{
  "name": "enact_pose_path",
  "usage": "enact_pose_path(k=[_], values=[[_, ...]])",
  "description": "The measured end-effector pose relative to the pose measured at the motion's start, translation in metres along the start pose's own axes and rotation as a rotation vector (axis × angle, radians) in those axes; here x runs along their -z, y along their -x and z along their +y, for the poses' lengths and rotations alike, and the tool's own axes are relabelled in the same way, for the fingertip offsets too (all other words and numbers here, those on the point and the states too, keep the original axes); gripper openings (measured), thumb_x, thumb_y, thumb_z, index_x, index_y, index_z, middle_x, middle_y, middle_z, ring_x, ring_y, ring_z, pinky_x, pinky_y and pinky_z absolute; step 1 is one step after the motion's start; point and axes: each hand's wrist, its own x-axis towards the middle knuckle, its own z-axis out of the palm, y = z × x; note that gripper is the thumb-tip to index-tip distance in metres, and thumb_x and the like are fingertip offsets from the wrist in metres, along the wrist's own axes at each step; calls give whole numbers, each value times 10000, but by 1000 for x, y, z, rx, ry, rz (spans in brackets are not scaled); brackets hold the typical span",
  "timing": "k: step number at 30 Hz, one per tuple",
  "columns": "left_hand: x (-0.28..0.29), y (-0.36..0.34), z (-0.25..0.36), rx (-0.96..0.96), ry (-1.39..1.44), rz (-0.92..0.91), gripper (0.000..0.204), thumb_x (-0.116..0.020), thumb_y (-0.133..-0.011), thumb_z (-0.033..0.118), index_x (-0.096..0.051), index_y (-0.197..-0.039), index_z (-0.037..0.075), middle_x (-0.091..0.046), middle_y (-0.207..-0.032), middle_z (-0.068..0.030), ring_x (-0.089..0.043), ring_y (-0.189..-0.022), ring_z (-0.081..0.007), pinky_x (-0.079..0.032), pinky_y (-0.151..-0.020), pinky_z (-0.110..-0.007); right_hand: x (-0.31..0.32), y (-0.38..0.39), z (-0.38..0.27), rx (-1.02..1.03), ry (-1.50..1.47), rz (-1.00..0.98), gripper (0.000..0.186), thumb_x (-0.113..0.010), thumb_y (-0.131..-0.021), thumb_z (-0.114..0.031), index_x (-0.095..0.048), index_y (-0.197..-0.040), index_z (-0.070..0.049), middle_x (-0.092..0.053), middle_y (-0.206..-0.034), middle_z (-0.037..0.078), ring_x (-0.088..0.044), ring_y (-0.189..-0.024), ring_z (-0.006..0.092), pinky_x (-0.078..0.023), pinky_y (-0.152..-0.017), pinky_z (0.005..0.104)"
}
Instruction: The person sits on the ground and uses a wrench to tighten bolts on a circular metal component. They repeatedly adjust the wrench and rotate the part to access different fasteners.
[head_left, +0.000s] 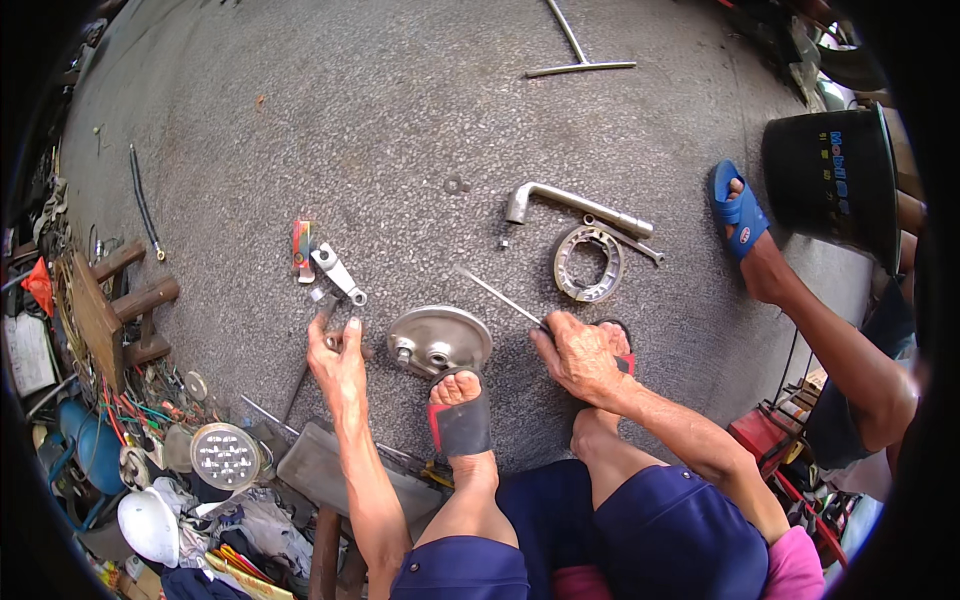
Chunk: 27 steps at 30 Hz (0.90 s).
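Note:
My right hand [582, 352] is closed round a screwdriver [500, 296], its thin metal shaft pointing up and left; the handle is hidden in my palm. My left hand [340, 372] has thumb and forefinger apart around a dark metal piece [333, 340], partly hidden by the fingers. Just beyond it lie a silver lever arm [340, 274] and a small red-and-yellow box [302, 245]. Between my hands, a round silver brake plate [450, 334] rests by my left foot. A ring of brake shoes [561, 262] lies flat beyond my right hand.
An L-shaped socket wrench [580, 202] and a combination wrench [632, 243] lie beyond the brake shoes. Farther off is a T-handle tool [582, 68]. At right are another person's sandalled foot [740, 215] and a black bucket [825, 190]. A wooden stool [95, 320] and clutter line the left.

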Motion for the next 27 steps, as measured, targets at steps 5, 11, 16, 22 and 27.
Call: enact_pose_path(k=[5, 11, 16, 22, 27], values=[[-8, 22, -7, -77, -96, -224, 378, -666, -960, 285, -680, -1148, -43, -676, -894, -47, -559, -788, -100, -470, -700, -299, -16, 3, 1, 205, 136, 49, 194, -634, -880, -186, -557, -925, -14, -577, -905, 163, -625, -814, 320, -508, -694, 395], [4, 11, -10, 144, 29, -449, 417, -651, -973, 377, -693, -1109, -14, -595, -849, 43, -436, -743, -65, -375, -654, -238, -19, -4, -32, 310, 57, 79, 319, -666, -881, -214, -569, -1111, -14, -603, -912, 117, -601, -859, 275, -455, -754, 390], [-5, 8, -12, 61, 52, -473, 317, -641, -967, 425, -671, -937, 111, -417, -676, 123, -249, -501, 13, -165, -432, -217, -43, -19, -37, 60, -410, -105, 254, -573, -948, -223, -515, -896, 18, -642, -819, 260, -643, -787, 458, -488, -703, 555], [-20, 15, 2, 167, 141, -425, 319, -617, -993, 377, -687, -921, 74, -401, -642, 113, -228, -463, 6, -153, -405, -241, -20, -57, -26, 38, -406, 12, 250, -570, -942, -220, -552, -850, 12, -650, -816, 263, -641, -776, 456, -505, -696, 536], [-57, 28, 6, 152, 209, -480, 315, -558, -1028, 312, -676, -985, 24, -575, -729, 49, -460, -520, -39, -342, -467, -236, 10, -88, -6, -3, -238, 121, 318, -570, -953, -302, -600, -875, 5, -672, -862, 238, -659, -819, 439, -512, -738, 527]])
